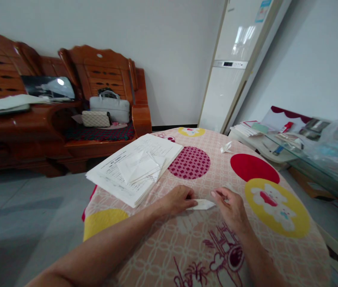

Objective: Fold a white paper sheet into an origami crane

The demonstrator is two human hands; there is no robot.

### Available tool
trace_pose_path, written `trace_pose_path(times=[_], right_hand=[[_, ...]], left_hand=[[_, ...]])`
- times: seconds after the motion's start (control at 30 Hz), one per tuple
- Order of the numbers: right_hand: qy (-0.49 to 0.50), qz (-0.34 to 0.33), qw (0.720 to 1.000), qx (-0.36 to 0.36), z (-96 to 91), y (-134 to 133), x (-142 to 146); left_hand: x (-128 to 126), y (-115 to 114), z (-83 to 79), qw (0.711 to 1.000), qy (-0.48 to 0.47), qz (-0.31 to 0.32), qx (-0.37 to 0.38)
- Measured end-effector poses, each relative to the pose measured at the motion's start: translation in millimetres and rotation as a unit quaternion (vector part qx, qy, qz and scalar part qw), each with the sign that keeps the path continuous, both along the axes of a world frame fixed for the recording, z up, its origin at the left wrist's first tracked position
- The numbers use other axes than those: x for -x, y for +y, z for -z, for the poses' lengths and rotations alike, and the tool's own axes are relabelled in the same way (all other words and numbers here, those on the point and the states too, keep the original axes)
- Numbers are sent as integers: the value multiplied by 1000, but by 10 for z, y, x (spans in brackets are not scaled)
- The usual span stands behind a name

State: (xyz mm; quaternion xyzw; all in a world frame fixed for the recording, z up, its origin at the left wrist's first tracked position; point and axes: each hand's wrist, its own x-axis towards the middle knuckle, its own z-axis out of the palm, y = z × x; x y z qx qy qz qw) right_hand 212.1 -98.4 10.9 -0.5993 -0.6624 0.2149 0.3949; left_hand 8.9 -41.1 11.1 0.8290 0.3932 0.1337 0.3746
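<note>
A small folded white paper piece (pixel 204 204) lies on the patterned tablecloth (pixel 204 247) between my hands. My left hand (pixel 176 200) rests on the cloth with curled fingers pressing down the paper's left end. My right hand (pixel 231 206) pinches the paper's right tip with thumb and forefinger. A stack of printed sheets (pixel 133 169) with folded white paper on top lies to the upper left of my hands. A finished small folded paper figure (pixel 226 148) sits at the table's far side.
A wooden sofa (pixel 67 119) with a grey bag (pixel 109 107) and a quilted purse (pixel 96 118) stands behind on the left. A tall white air conditioner (pixel 234 63) stands in the corner. A glass-topped table (pixel 303 155) with papers and a plastic bag is on the right.
</note>
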Motion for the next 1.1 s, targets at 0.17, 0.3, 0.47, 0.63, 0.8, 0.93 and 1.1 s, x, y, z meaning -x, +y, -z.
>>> trace_pose_path(times=[0.17,0.3,0.47,0.63,0.8,0.93,1.1], right_hand=[[67,-133,983,111,38,-3,56],[99,-161,968,167,77,-11,74],[170,-130,952,219,70,-26,59],[242,-75,947,199,109,-17,132],[288,-22,947,142,156,-21,237],[310,12,944,116,174,-29,305],[322,30,941,103,153,-38,377]], left_hand=[[17,-18,-28,997,-47,35,40],[15,-24,-22,995,-61,49,64],[18,10,9,990,-88,23,108],[35,70,60,960,-180,-56,206],[0,98,99,895,-340,-148,248],[-46,79,114,851,-410,-166,283],[-92,28,112,832,-433,-172,303]])
